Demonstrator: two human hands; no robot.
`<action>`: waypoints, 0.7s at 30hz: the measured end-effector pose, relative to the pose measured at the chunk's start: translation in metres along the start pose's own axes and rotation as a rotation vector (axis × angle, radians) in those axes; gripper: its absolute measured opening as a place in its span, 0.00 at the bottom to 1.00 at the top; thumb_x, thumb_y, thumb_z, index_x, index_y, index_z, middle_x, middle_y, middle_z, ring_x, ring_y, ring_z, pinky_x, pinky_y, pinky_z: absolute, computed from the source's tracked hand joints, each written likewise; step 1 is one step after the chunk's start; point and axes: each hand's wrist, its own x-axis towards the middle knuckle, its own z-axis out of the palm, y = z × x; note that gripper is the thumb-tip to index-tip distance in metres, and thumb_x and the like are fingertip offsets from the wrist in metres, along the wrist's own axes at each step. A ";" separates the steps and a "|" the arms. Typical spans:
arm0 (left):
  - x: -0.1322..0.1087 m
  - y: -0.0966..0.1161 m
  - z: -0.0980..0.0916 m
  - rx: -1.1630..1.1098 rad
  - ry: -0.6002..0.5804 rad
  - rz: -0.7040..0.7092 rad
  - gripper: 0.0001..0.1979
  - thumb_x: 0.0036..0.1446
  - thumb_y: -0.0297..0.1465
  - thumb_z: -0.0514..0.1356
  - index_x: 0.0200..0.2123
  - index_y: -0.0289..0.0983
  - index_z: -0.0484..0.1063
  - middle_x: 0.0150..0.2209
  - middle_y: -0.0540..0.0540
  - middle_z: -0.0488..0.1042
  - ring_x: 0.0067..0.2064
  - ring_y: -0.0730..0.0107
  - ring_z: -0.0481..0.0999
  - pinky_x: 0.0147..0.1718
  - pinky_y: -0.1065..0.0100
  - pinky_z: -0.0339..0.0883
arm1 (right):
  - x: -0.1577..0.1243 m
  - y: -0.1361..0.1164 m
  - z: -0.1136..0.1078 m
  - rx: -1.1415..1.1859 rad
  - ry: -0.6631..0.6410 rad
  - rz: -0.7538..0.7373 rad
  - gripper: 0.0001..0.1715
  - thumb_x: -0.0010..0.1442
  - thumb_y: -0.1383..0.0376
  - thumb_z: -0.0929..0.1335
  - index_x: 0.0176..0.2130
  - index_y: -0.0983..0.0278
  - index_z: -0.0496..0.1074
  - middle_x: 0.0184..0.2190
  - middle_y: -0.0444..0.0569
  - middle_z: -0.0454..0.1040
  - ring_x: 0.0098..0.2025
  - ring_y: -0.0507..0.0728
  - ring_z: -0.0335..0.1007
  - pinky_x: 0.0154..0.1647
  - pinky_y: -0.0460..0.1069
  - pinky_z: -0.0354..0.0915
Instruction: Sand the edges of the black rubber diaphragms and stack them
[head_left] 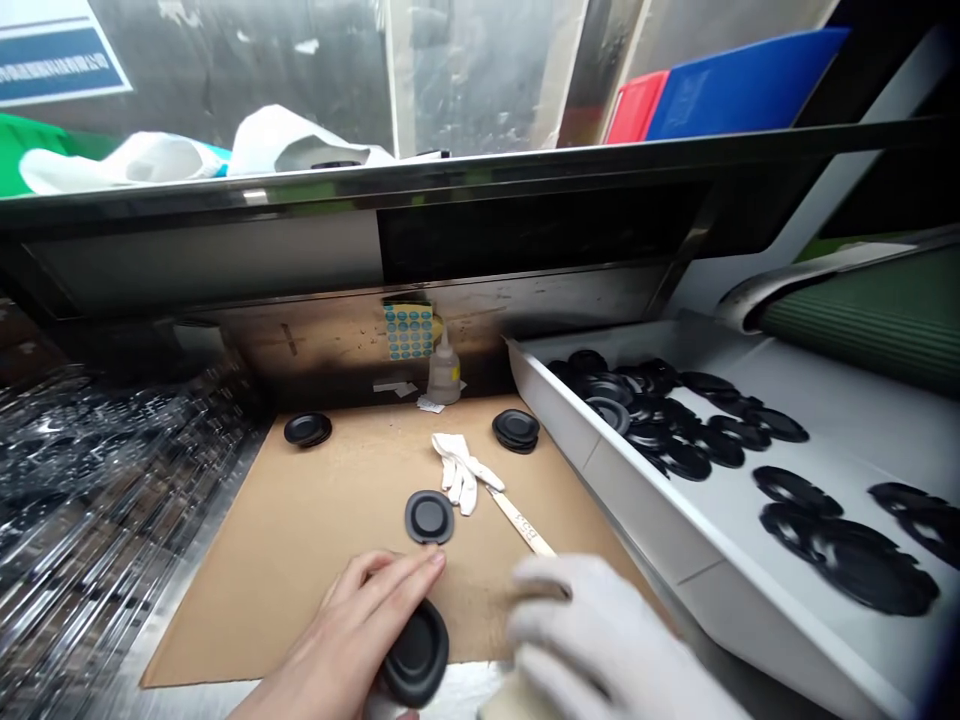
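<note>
My left hand [367,610], bare, grips a black round cup-shaped part [416,655] at its edge, tilted toward me. Just beyond its fingertips a similar black disc [430,516] lies flat on the cardboard sheet [300,550]. To the right, my right hand [592,630] wears a white glove and is slightly blurred. Its fingers curl over a cream-coloured thing [517,695], mostly hidden, whose kind I cannot make out. A crumpled white glove [461,470] lies past the disc, and a flat wooden stick [521,522] with markings extends from beside it toward my right hand.
Small stacks of black discs stand at the cardboard's back left [307,429] and back right [516,430]. A white tray [697,540] with many black parts borders the right, below a green conveyor belt [870,310]. A squeeze bottle [444,372] stands behind; shiny clear plastic packaging [97,500] fills the left.
</note>
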 end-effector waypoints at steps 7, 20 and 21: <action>0.002 -0.004 0.003 -0.060 0.140 -0.221 0.57 0.51 0.24 0.68 0.76 0.56 0.42 0.54 0.46 0.73 0.57 0.51 0.73 0.63 0.48 0.67 | 0.071 0.035 -0.008 -0.406 0.027 0.345 0.06 0.71 0.62 0.68 0.44 0.61 0.75 0.43 0.54 0.78 0.45 0.67 0.77 0.49 0.62 0.69; 0.004 -0.002 -0.004 -0.138 0.139 -0.217 0.53 0.50 0.25 0.65 0.75 0.53 0.46 0.55 0.46 0.73 0.58 0.53 0.72 0.63 0.52 0.66 | 0.053 0.045 -0.008 -0.288 0.192 0.013 0.21 0.73 0.59 0.56 0.50 0.57 0.74 0.45 0.53 0.82 0.48 0.63 0.80 0.51 0.58 0.76; 0.004 -0.005 -0.004 -0.125 0.136 -0.185 0.54 0.50 0.24 0.65 0.76 0.54 0.45 0.56 0.46 0.73 0.58 0.53 0.72 0.63 0.53 0.66 | 0.054 0.051 -0.008 -0.353 0.207 -0.042 0.22 0.73 0.62 0.55 0.53 0.57 0.75 0.47 0.53 0.82 0.49 0.63 0.80 0.52 0.58 0.76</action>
